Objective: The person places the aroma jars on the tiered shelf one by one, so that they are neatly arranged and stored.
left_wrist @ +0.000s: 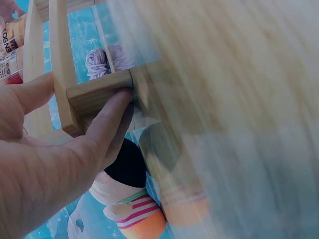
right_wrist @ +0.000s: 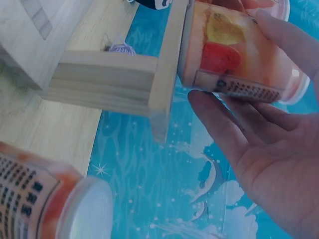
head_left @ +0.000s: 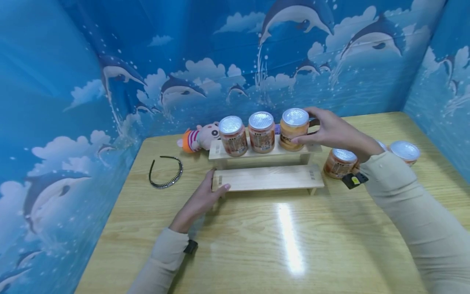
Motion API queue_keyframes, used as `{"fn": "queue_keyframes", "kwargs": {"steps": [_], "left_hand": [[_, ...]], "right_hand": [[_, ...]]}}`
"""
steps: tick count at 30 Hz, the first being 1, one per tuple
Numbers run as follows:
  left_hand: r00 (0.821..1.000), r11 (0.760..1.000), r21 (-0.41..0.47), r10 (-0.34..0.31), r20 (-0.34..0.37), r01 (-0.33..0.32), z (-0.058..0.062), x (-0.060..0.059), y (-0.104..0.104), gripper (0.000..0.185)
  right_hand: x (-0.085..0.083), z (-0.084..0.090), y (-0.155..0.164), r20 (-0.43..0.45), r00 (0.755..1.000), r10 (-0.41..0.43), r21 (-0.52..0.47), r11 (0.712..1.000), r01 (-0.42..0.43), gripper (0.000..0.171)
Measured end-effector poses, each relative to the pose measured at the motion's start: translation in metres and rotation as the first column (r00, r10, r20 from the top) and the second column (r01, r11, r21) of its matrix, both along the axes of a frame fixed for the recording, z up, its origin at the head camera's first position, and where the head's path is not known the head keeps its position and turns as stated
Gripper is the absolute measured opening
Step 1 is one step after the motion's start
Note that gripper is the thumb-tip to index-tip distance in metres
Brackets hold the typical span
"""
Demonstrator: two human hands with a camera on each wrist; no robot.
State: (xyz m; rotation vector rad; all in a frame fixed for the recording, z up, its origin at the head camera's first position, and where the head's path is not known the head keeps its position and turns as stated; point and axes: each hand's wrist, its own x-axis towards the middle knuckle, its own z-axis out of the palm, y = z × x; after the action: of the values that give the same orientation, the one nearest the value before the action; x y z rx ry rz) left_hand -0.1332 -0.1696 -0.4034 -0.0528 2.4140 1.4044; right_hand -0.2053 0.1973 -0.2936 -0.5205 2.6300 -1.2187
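Gripping the third jar (head_left: 294, 128) with fingers curled round its side, a person's right hand (head_left: 335, 132) holds it on the right end of the upper step of a two-tier wooden rack (head_left: 268, 177), thumb and fingertips (right_wrist: 214, 117) wrapped against the printed orange label. Two more silver-lidded jars (head_left: 232, 135) stand upright just to its left on that same upper step, side by side and nearly touching. The rack's lower step lies bare in front of them, and the left hand (head_left: 203, 198) rests against the rack's left end, its straight fingers (left_wrist: 107, 124) pressed flat on the wooden leg, holding nothing. To the right of the rack, partly behind the right forearm, three further jars (head_left: 339, 162) stand on the wooden table (head_left: 257, 245), near one another. Behind the rack's left end lies a plush toy (head_left: 198, 138) with a striped orange hat, on its side against the dolphin-printed blue backdrop (head_left: 110, 81). Well to the left of the rack, a dark toothed headband (head_left: 166, 172) lies flat on the table. Both arms are in beige sleeves, each with a small black device at the wrist.
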Motion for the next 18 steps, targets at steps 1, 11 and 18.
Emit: {"fn": "queue_keyframes", "kwargs": {"steps": [1, 11, 18], "left_hand": [[1.0, 1.0, -0.003, 0.001, 0.004, -0.001, 0.0, 0.0, 0.0, 0.09], [1.0, 1.0, -0.027, -0.006, 0.02, 0.006, 0.002, 0.002, -0.008, 0.087], [0.999, 1.0, -0.017, -0.01, 0.032, 0.011, 0.001, 0.002, -0.011, 0.084]], "right_hand": [[0.001, 0.0, 0.002, 0.005, 1.0, -0.002, -0.005, 1.0, 0.002, 0.084], [0.026, 0.0, 0.05, 0.013, 0.998, -0.06, -0.04, 0.997, 0.06, 0.084], [0.043, -0.008, 0.1, -0.034, 0.983, -0.178, 0.023, 0.984, 0.179, 0.087]]}}
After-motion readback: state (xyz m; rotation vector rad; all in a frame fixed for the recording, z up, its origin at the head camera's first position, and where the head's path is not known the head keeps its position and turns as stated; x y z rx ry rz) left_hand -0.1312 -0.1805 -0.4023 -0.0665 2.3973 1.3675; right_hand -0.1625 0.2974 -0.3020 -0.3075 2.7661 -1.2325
